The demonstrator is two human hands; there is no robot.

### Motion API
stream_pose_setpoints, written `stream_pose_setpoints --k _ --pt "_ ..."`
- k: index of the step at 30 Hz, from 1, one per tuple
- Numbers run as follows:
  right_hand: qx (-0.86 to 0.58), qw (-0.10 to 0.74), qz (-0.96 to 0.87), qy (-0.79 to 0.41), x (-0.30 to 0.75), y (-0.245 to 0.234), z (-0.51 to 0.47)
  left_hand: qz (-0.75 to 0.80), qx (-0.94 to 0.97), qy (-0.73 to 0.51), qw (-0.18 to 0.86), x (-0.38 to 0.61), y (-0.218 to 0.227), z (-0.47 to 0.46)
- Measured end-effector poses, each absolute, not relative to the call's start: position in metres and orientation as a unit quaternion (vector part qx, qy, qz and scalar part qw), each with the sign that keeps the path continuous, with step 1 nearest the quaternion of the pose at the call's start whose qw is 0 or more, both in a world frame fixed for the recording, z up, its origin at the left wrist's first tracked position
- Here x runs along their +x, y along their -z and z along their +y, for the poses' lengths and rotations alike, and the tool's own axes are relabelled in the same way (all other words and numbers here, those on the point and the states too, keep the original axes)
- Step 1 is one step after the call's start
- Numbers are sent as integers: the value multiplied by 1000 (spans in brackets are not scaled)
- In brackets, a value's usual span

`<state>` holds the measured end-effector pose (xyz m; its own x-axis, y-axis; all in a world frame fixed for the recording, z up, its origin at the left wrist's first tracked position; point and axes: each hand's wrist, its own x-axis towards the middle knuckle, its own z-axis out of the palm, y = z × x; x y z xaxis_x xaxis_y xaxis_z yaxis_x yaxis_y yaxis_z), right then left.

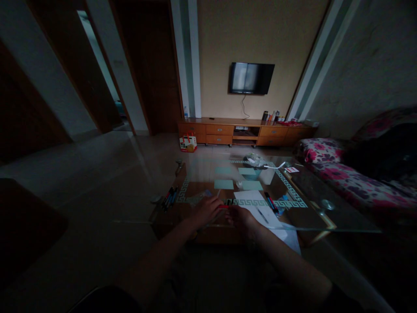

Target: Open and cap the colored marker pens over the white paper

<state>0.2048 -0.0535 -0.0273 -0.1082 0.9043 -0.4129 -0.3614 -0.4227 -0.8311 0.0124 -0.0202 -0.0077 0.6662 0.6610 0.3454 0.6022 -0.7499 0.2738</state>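
both hands meet at the near edge of the glass counter, with one red pen lying level between them. the left hand has its fingers closed on the pen's left end. the right hand has its fingers curled in on the right end. the room is dim, so the exact grip is hard to make out, but only a short red stretch shows between the two hands.

four green cards lie further out on the counter, in two rows of two. two paper sheets lie right of the hands, overlapping; the nearer one hangs over the near edge and has one dark pen lying on it. a bunch of pens lies at the left edge, three or four, too dark to count surely. two more pens lie just right of the paper.

on the far wall hangs one tv, above one long cabinet. one box stands on the floor near the cabinet's left end. one flowered sofa runs along the right.
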Motion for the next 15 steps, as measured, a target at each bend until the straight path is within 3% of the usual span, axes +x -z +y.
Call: stream_pose_setpoints --k 5,15 --pt "-383 457 -182 -782 205 21 -57 307 927 -217 -5 15 -3 -26" --pt "-350 448 -158 -808 203 28 -56 271 937 -218 -44 16 -14 -32"
